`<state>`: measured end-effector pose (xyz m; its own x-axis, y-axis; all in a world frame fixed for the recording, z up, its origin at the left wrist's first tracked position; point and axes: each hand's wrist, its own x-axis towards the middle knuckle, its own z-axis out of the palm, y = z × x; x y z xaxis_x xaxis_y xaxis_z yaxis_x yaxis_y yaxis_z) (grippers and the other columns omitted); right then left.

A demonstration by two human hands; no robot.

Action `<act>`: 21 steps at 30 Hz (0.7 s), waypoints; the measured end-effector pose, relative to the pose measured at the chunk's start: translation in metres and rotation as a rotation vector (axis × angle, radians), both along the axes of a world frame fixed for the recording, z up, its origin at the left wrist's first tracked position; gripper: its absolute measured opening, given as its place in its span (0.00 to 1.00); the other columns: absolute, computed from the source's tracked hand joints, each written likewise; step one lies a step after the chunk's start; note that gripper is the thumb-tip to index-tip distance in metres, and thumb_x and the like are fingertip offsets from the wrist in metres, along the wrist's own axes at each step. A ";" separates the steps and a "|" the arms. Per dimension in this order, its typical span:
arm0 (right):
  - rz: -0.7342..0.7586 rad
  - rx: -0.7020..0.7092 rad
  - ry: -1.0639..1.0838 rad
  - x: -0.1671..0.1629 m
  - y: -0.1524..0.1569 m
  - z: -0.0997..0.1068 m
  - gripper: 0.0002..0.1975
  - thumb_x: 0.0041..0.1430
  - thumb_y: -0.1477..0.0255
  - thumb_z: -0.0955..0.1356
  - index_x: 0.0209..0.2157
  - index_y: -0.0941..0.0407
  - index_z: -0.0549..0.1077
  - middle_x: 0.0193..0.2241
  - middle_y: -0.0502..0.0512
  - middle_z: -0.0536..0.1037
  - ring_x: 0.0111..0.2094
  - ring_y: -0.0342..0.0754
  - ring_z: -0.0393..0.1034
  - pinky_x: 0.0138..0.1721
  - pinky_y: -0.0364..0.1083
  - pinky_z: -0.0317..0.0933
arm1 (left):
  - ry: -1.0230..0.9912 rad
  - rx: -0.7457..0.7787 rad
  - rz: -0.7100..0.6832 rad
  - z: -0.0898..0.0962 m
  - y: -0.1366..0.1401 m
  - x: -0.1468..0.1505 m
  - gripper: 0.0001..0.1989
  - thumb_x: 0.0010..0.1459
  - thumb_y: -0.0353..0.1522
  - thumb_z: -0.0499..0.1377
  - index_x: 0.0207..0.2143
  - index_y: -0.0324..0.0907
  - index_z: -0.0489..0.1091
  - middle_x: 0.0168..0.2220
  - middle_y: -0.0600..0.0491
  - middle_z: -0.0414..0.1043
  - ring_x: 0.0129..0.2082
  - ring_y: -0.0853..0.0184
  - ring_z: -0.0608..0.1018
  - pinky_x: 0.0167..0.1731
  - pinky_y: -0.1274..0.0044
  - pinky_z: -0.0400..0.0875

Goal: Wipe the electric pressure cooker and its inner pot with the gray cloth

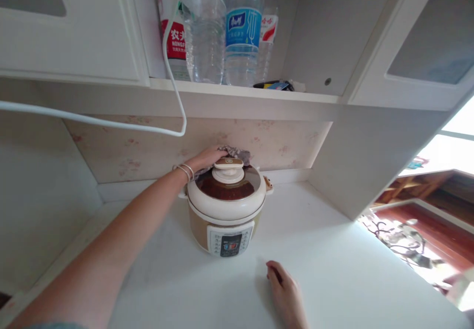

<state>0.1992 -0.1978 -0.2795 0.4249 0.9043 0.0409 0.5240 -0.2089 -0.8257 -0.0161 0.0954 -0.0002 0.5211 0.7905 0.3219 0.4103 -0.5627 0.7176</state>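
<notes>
A cream and brown electric pressure cooker stands on the white counter, its lid closed and its control panel facing me. My left hand reaches over the lid's back left side, with two bangles on the wrist. It presses a patterned grey-brown cloth behind the lid handle; some fingertips are hidden by the cloth and handle. My right hand rests low over the counter in front of the cooker, to its right. Its fingers are curled in, and nothing shows in them.
Above, an open cabinet shelf holds several plastic water bottles. A white cable hangs in front of the shelf and runs left. Cabinet side panels bound the counter. Cluttered things lie beyond at the right.
</notes>
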 end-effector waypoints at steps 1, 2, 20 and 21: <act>0.001 0.008 0.003 0.000 0.000 -0.001 0.17 0.59 0.57 0.61 0.37 0.51 0.77 0.33 0.52 0.81 0.35 0.50 0.74 0.37 0.44 0.65 | -0.063 -0.021 0.032 -0.006 0.002 0.000 0.16 0.53 0.39 0.57 0.39 0.42 0.78 0.44 0.47 0.79 0.44 0.56 0.78 0.51 0.67 0.67; 0.002 0.012 0.006 0.001 0.000 -0.002 0.17 0.59 0.57 0.61 0.37 0.51 0.77 0.33 0.52 0.81 0.35 0.50 0.74 0.37 0.44 0.65 | -0.123 -0.039 0.068 -0.011 0.003 -0.002 0.16 0.53 0.40 0.57 0.39 0.41 0.78 0.44 0.46 0.79 0.44 0.56 0.78 0.51 0.66 0.67; 0.034 -0.059 -0.085 -0.003 -0.002 0.001 0.17 0.60 0.57 0.60 0.39 0.48 0.76 0.38 0.50 0.80 0.40 0.51 0.74 0.39 0.46 0.63 | 0.067 0.419 0.505 -0.095 -0.190 -0.008 0.24 0.62 0.32 0.49 0.60 0.46 0.60 0.64 0.49 0.58 0.66 0.57 0.55 0.65 0.54 0.30; 0.040 -0.050 -0.095 -0.003 -0.002 0.001 0.17 0.60 0.58 0.60 0.39 0.48 0.76 0.38 0.51 0.80 0.40 0.51 0.74 0.40 0.46 0.63 | 0.151 0.485 0.429 -0.098 -0.201 0.000 0.24 0.61 0.30 0.49 0.60 0.48 0.61 0.63 0.51 0.60 0.67 0.57 0.54 0.64 0.53 0.25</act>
